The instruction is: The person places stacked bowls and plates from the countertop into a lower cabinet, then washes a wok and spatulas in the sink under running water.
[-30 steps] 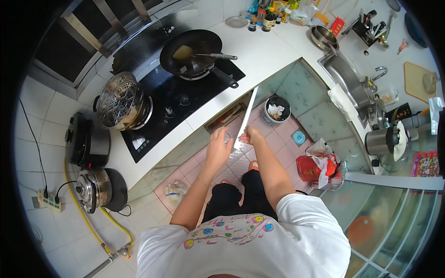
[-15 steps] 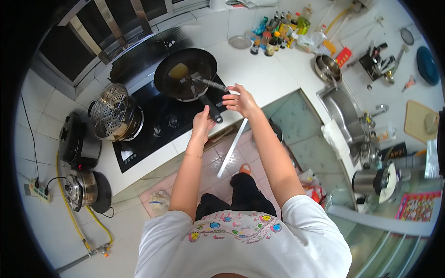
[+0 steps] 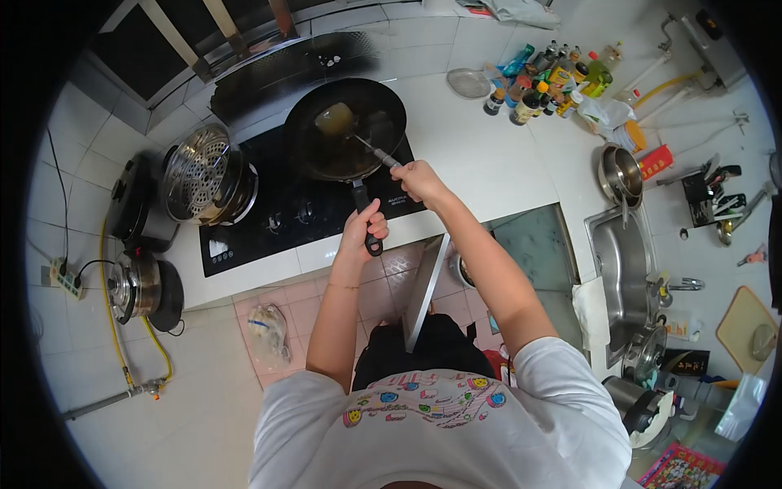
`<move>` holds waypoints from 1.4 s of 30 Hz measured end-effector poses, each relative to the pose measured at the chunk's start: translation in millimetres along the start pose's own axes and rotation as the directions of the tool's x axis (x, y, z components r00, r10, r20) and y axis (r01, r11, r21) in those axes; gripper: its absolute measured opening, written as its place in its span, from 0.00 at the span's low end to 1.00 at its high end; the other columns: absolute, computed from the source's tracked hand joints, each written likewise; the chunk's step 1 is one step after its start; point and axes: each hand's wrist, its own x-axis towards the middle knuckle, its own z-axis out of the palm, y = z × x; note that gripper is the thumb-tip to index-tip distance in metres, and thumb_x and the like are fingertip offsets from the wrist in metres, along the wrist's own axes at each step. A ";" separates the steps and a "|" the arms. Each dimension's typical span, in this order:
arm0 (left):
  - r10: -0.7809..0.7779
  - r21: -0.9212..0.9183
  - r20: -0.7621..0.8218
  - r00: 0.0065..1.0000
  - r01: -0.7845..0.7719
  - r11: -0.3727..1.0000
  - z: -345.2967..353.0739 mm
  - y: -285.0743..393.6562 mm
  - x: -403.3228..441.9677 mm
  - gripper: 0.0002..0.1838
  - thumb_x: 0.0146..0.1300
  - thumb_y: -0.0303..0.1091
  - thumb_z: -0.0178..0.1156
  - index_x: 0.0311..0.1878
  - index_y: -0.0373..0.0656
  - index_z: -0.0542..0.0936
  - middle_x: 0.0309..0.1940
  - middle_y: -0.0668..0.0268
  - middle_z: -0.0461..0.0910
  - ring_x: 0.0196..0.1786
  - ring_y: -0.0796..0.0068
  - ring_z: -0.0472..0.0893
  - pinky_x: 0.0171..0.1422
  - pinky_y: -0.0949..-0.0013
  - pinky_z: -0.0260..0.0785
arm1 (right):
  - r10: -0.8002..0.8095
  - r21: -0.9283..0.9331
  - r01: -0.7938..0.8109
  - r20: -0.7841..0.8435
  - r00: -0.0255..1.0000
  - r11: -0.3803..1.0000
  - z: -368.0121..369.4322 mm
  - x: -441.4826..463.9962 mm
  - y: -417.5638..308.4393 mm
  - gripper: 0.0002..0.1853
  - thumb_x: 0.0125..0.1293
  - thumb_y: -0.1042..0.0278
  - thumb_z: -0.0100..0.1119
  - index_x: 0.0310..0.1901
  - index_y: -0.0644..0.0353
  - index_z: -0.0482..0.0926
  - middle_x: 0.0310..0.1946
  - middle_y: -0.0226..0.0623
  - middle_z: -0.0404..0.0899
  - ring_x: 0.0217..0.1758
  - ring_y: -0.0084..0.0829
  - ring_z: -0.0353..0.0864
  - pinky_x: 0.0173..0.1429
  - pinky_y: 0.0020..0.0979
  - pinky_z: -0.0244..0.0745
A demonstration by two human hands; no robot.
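Note:
A black frying pan [image 3: 305,159] stands on the black gas hob [image 3: 281,236]. My left hand [image 3: 358,231] is closed around its dark handle. In my right hand [image 3: 419,181] I grip the grey handle of a turner [image 3: 379,153], whose metal shaft slants into the pan. The turner's head is hard to make out against the dark pan. A pale yellowish patch [image 3: 334,120] shows inside the pan; whether it is food cannot be told.
A steamer pot [image 3: 199,175] sits on the hob's left. Sauce bottles [image 3: 528,104] crowd the back counter. To the right are metal bowls [image 3: 623,171] and the sink [image 3: 623,261]. A cabinet door [image 3: 427,289] stands out from the counter near my legs.
My right hand, with fingers spread before, has closed on the turner's handle. My left hand, earlier beside the pan's handle, is now wrapped around it. The view has shifted.

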 end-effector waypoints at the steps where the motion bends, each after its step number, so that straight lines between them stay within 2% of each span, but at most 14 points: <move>1: 0.018 0.033 0.010 1.000 -0.018 0.999 0.9 0.6 -2.6 0.08 0.67 0.29 0.55 0.32 0.46 0.68 0.17 0.75 0.63 0.16 0.87 0.61 0.19 0.80 0.54 | -0.002 -0.002 0.002 -0.008 1.000 1.000 -1.4 0.7 -0.6 0.13 0.66 0.61 0.56 0.32 0.64 0.73 0.13 0.26 0.64 0.10 0.17 0.54 0.14 0.24 0.44; 6: 0.038 0.106 0.050 0.998 -0.043 0.993 -9.7 14.2 -20.2 0.06 0.64 0.23 0.52 0.33 0.45 0.69 0.16 0.75 0.63 0.14 0.88 0.61 0.16 0.80 0.53 | -0.023 0.059 0.025 -0.037 0.999 0.998 -12.1 -3.5 -2.1 0.14 0.66 0.62 0.56 0.30 0.64 0.73 0.12 0.25 0.63 0.09 0.17 0.53 0.13 0.24 0.43; 9: 0.020 0.122 0.061 0.998 -0.027 0.992 -10.7 16.5 -31.0 0.05 0.64 0.23 0.52 0.33 0.44 0.70 0.16 0.75 0.63 0.14 0.87 0.60 0.16 0.80 0.54 | -0.042 0.077 0.050 -0.096 0.994 0.996 -15.3 -17.1 -2.8 0.14 0.67 0.62 0.56 0.29 0.64 0.73 0.12 0.25 0.63 0.09 0.17 0.53 0.13 0.25 0.43; 12: -0.031 0.179 0.039 0.999 0.023 0.983 -15.0 16.1 -48.2 0.04 0.64 0.23 0.52 0.33 0.44 0.70 0.16 0.75 0.62 0.14 0.87 0.60 0.15 0.80 0.53 | -0.061 0.077 0.073 -0.150 0.987 0.994 -16.5 -41.0 -1.6 0.14 0.67 0.63 0.55 0.29 0.65 0.73 0.12 0.24 0.63 0.09 0.17 0.54 0.14 0.24 0.44; 18: -0.195 0.205 0.120 0.973 0.168 0.964 -14.4 9.2 -89.6 0.03 0.64 0.24 0.52 0.36 0.44 0.69 0.17 0.75 0.63 0.14 0.87 0.61 0.15 0.79 0.53 | -0.102 0.109 0.125 -0.198 0.975 0.986 -30.1 -98.2 20.1 0.15 0.66 0.62 0.56 0.26 0.64 0.72 0.14 0.27 0.65 0.10 0.17 0.57 0.14 0.24 0.48; 21: -0.249 0.252 0.114 0.962 0.215 0.944 -4.4 0.4 -109.6 0.04 0.64 0.24 0.52 0.36 0.45 0.68 0.18 0.74 0.62 0.15 0.87 0.61 0.15 0.79 0.53 | -0.084 0.094 0.117 -0.298 0.951 0.989 -31.4 -144.9 16.7 0.16 0.67 0.61 0.55 0.26 0.65 0.72 0.14 0.27 0.66 0.11 0.16 0.58 0.15 0.23 0.49; 22: -0.269 0.259 0.115 0.956 0.232 0.938 -2.0 -2.8 -115.4 0.05 0.64 0.24 0.52 0.36 0.46 0.68 0.18 0.74 0.63 0.15 0.86 0.61 0.15 0.79 0.54 | -0.082 0.080 0.114 -0.331 0.940 0.990 -31.6 -159.4 16.9 0.15 0.68 0.61 0.53 0.29 0.65 0.72 0.12 0.24 0.62 0.11 0.16 0.54 0.15 0.23 0.47; 28: -0.388 0.389 0.088 0.918 0.327 0.861 31.9 -23.2 -149.2 0.06 0.63 0.23 0.53 0.35 0.46 0.66 0.18 0.72 0.64 0.15 0.85 0.63 0.15 0.78 0.55 | -0.092 0.201 0.193 -0.426 0.900 0.960 -54.1 -237.4 42.0 0.15 0.69 0.62 0.51 0.29 0.65 0.71 0.11 0.26 0.63 0.11 0.17 0.56 0.15 0.22 0.50; 35: -0.607 0.552 0.131 0.784 0.451 0.701 76.9 -66.2 -152.0 0.06 0.63 0.23 0.52 0.34 0.46 0.66 0.17 0.72 0.62 0.14 0.85 0.62 0.15 0.77 0.55 | -0.047 0.244 0.276 -0.664 0.747 0.930 -85.2 -343.1 61.8 0.15 0.69 0.62 0.50 0.30 0.66 0.72 0.12 0.27 0.65 0.10 0.17 0.58 0.15 0.21 0.50; 42: -0.797 0.622 0.135 0.588 0.576 0.530 131.6 -162.9 -123.8 0.06 0.63 0.23 0.51 0.35 0.46 0.67 0.17 0.72 0.61 0.14 0.84 0.61 0.15 0.77 0.53 | 0.058 0.281 0.324 -0.830 0.555 0.903 -150.0 -437.0 98.1 0.14 0.68 0.63 0.50 0.29 0.66 0.73 0.11 0.28 0.67 0.09 0.17 0.58 0.14 0.21 0.49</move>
